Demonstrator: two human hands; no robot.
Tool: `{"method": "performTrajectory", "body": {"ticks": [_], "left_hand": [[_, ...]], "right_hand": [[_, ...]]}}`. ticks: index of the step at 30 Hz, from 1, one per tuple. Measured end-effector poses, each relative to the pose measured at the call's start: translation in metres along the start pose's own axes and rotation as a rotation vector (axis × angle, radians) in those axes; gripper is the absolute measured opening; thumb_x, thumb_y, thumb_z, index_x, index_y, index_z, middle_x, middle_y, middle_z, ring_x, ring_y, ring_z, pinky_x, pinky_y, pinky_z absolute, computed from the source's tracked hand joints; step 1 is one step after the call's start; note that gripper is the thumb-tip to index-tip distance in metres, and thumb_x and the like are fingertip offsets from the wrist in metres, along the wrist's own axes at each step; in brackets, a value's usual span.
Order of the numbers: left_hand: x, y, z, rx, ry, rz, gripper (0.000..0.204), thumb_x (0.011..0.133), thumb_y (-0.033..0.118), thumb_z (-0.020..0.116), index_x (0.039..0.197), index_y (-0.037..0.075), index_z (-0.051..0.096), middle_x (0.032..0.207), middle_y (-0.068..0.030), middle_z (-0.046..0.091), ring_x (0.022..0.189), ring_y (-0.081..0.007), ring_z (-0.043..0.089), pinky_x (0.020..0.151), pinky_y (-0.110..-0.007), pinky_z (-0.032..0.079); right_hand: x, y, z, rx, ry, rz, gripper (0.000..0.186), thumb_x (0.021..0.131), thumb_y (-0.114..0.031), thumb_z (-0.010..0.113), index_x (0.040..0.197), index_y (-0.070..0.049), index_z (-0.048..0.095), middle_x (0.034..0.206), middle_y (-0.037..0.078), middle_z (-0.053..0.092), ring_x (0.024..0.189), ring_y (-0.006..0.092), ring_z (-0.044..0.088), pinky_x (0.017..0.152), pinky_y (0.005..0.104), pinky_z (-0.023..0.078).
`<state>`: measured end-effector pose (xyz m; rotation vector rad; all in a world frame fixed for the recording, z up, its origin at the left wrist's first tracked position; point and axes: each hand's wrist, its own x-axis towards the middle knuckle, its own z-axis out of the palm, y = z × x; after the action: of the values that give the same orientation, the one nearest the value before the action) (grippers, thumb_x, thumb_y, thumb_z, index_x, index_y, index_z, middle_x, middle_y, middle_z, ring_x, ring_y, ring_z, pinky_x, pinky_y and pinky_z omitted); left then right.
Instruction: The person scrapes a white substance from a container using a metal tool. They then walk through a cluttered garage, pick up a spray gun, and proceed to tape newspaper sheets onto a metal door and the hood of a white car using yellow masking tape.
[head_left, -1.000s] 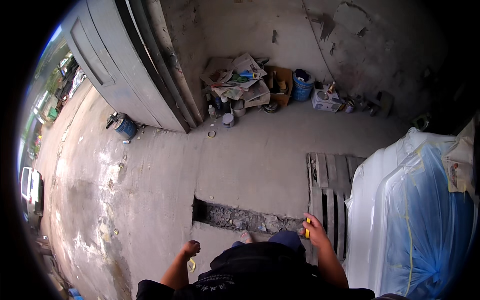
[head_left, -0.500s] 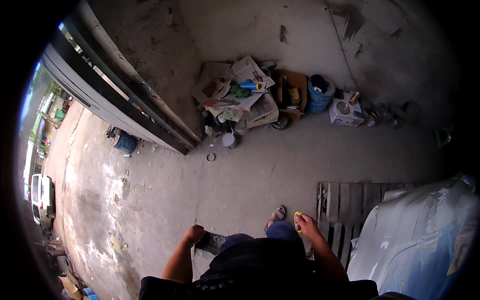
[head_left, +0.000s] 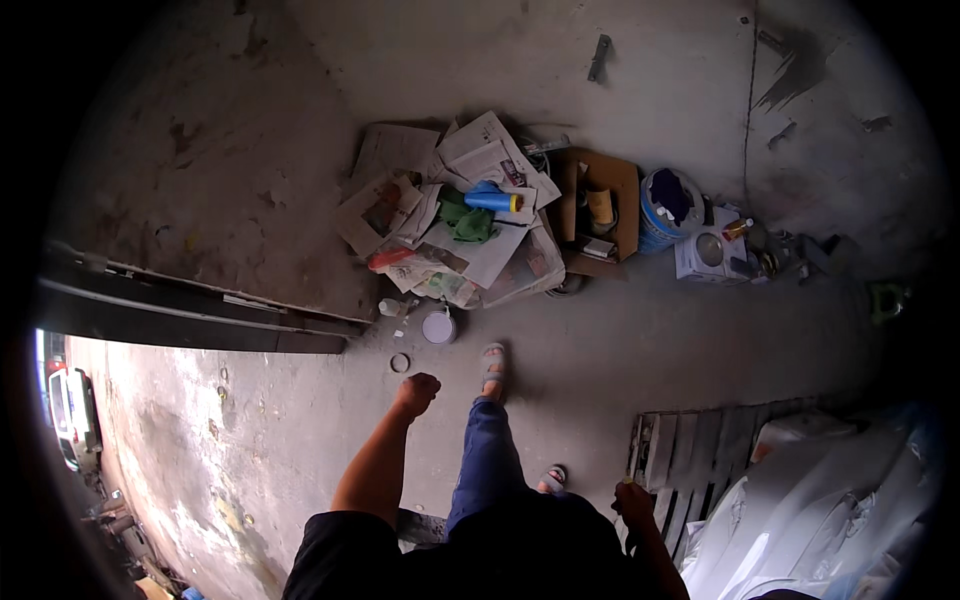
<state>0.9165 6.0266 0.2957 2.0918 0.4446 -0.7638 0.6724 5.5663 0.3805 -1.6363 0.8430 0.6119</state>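
My left hand (head_left: 418, 393) is closed, out in front over the floor, and what it may hold is hidden by the fingers. My right hand (head_left: 633, 503) hangs lower at the right, closed round a yellow ring like a roll of tape (head_left: 628, 480), of which only a small edge shows. Closest to my left hand lie a thin ring (head_left: 400, 362) on the floor and a tub with a pale lid (head_left: 438, 327). Beyond them is a heap of newspapers (head_left: 480, 250) with a green cloth (head_left: 470, 220) and a blue roll with a yellow end (head_left: 493, 201) on top.
An open cardboard box (head_left: 625, 215), a blue bucket (head_left: 660, 235) and a white carton (head_left: 700, 262) stand along the wall. Right of me are a slatted wooden pallet (head_left: 665, 450) and a large plastic-covered object (head_left: 790, 520). A dark door rail (head_left: 220, 315) runs at the left.
I have stepped forward, nearer the newspaper heap, and the view has turned left. My left arm has swung forward. My right hand has dropped back, with the yellow roll now mostly hidden.
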Motion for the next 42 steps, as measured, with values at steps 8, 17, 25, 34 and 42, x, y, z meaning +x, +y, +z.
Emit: {"method": "performTrajectory", "body": {"ticks": [8,17,25,34,42], "left_hand": [[0.258,0.1,-0.021,0.033,0.07,0.109,0.029,0.078,0.032,0.055,0.07,0.005,0.062,0.066,-0.0138,0.062,0.067,-0.0278,0.064,0.061,-0.041,0.046],[0.308,0.119,0.019,-1.062,0.056,-0.775,0.019,0.079,0.023,0.07,0.087,0.013,0.056,0.076,-0.0004,0.051,0.073,-0.0169,0.053,0.069,-0.036,0.049],[0.311,0.131,0.018,-1.104,0.119,-0.803,0.011,0.082,0.019,0.065,0.088,0.015,0.057,0.078,0.0003,0.055,0.067,-0.0157,0.054,0.066,-0.033,0.05],[0.305,0.131,0.005,-0.767,0.075,-0.639,0.015,0.083,0.03,0.061,0.082,0.015,0.058,0.071,-0.0005,0.061,0.071,-0.0172,0.063,0.062,-0.035,0.05],[0.376,0.004,-0.133,-0.139,1.125,-0.229,0.043,0.077,0.031,0.064,0.105,-0.001,0.058,0.095,-0.0194,0.065,0.087,-0.0359,0.063,0.078,-0.042,0.049]], "right_hand": [[0.046,-0.043,0.057,-0.524,-0.123,-0.084,0.016,0.079,-0.016,0.059,0.082,-0.001,0.057,0.076,0.01,0.061,0.07,0.0212,0.061,0.065,0.0337,0.049],[0.06,-0.123,0.087,-0.464,-0.183,0.12,0.024,0.085,-0.024,0.054,0.083,-0.002,0.064,0.074,0.013,0.062,0.072,0.0259,0.062,0.064,0.0363,0.048],[0.075,-0.157,0.094,-0.302,-0.076,0.341,0.024,0.085,-0.024,0.059,0.085,-0.001,0.062,0.074,0.011,0.062,0.07,0.0194,0.061,0.064,0.033,0.048],[0.082,-0.159,0.088,-0.457,-0.115,0.219,0.026,0.082,-0.025,0.056,0.076,0.0,0.062,0.065,0.009,0.06,0.062,0.0178,0.059,0.059,0.0328,0.045],[0.092,-0.135,0.083,-0.566,-0.203,0.351,0.033,0.082,-0.032,0.058,0.088,-0.001,0.066,0.078,0.018,0.065,0.075,0.0299,0.064,0.07,0.0374,0.05]]}}
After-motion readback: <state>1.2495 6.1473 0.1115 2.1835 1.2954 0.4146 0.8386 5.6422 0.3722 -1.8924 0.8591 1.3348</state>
